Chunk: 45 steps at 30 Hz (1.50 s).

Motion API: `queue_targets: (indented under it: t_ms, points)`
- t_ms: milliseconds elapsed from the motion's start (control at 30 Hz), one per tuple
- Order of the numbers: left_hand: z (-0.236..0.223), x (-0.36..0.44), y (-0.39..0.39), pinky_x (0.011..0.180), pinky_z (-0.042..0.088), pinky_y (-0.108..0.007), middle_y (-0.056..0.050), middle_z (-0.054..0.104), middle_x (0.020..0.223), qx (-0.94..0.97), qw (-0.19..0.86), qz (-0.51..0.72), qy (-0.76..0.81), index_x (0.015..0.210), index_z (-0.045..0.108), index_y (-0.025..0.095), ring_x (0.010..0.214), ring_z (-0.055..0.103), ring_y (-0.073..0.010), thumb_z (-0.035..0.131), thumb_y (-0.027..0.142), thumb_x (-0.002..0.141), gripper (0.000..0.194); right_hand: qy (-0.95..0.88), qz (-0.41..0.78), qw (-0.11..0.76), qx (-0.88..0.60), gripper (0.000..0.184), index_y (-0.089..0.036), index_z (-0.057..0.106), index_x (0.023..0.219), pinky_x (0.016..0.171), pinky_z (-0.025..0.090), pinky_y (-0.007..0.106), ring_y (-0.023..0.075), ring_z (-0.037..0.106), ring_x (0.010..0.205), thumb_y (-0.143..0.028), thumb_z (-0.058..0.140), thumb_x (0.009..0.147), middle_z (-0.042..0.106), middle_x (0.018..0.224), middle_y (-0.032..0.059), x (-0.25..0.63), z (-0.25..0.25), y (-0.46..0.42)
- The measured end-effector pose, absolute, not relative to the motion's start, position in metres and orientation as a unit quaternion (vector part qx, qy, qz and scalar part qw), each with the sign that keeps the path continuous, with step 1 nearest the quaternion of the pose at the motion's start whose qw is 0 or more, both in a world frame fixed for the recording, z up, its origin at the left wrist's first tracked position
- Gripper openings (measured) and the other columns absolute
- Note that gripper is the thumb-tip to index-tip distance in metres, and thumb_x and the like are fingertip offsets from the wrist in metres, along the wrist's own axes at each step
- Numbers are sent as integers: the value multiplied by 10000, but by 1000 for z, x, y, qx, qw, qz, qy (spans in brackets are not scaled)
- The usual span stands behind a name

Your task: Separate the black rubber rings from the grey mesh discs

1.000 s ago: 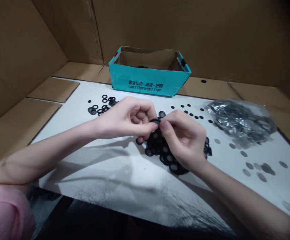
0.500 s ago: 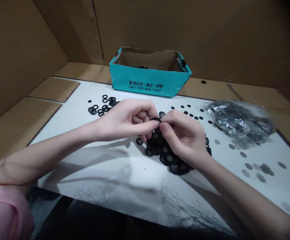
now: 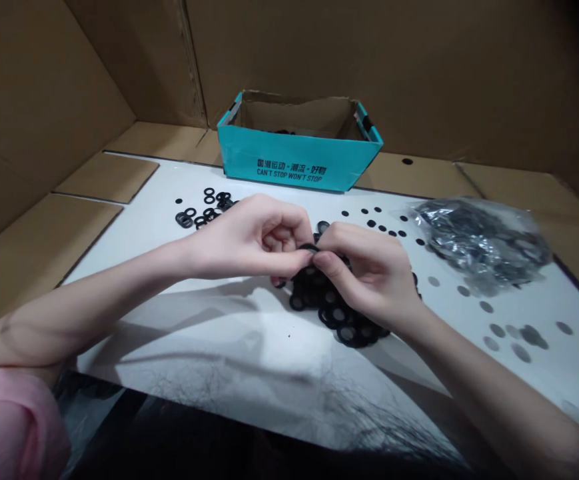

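Observation:
Pinched between the fingertips of both hands is a small black ring (image 3: 309,247), mostly covered by the thumbs. My left hand (image 3: 262,237) grips it from the left, fingers curled. From the right, my right hand (image 3: 369,267) presses it between thumb and index finger. Just below the hands lies a pile of black rings (image 3: 336,317) with greyish mesh-like centres, partly hidden by my right hand. Beyond my left wrist lie several black rings (image 3: 209,213) with open centres.
A turquoise box (image 3: 294,157) with dark pieces inside stands at the back. To the right lies a clear plastic bag (image 3: 484,243) of dark discs. Small black discs (image 3: 382,228) and grey discs (image 3: 521,352) are scattered on the white table (image 3: 209,373). Cardboard walls (image 3: 394,60) surround it.
Both hands stay together at the ring, with small fingertip shifts. My right thumb has moved slightly left and down against it. Everything else looks the same.

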State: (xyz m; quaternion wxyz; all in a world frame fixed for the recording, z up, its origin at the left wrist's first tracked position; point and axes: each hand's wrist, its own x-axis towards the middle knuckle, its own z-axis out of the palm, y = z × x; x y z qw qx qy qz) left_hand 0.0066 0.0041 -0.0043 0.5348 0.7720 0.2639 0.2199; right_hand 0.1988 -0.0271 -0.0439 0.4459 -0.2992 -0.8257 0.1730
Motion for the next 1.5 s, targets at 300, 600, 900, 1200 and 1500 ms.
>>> queue_targets:
  t_ms: [300, 600, 900, 1200, 1500]
  points:
    - [1, 5, 4, 413, 457, -136, 41, 626, 531, 758, 565, 189, 265, 728, 562, 149, 453, 604, -73, 609, 116, 815, 104, -793, 214, 481, -307, 203, -206, 538, 695, 550, 394, 259, 98, 485, 571, -149, 554, 889, 526, 593, -18, 196, -46, -34]
    - [4, -1, 8, 451, 427, -136, 53, 573, 525, 804, 507, 155, 270, 671, 581, 144, 495, 564, -55, 625, 90, 742, 99, -831, 183, 431, -300, 170, -195, 559, 725, 573, 412, 259, 104, 512, 602, -143, 554, 887, 564, 641, 2, 194, -43, -34]
    - [-10, 9, 1, 542, 553, -186, 12, 649, 665, 747, 558, 245, 267, 811, 500, 158, 609, 669, -102, 537, 126, 866, 73, -786, 160, 487, -345, 214, -200, 538, 686, 527, 366, 264, 102, 471, 557, -172, 537, 898, 513, 602, -14, 193, -49, -34]
    - [-3, 3, 6, 428, 435, -136, 43, 585, 527, 789, 511, 192, 281, 703, 558, 146, 473, 577, -64, 621, 94, 760, 99, -792, 179, 472, -343, 183, -219, 552, 716, 542, 386, 291, 127, 494, 577, -151, 536, 885, 544, 612, 2, 191, -50, -36]
    - [-5, 5, 2, 456, 409, -141, 38, 573, 568, 815, 467, 195, 282, 716, 552, 137, 522, 546, -60, 591, 95, 781, 86, -795, 140, 474, -352, 166, -208, 544, 719, 543, 373, 287, 124, 480, 582, -148, 551, 873, 535, 625, 13, 192, -51, -35]
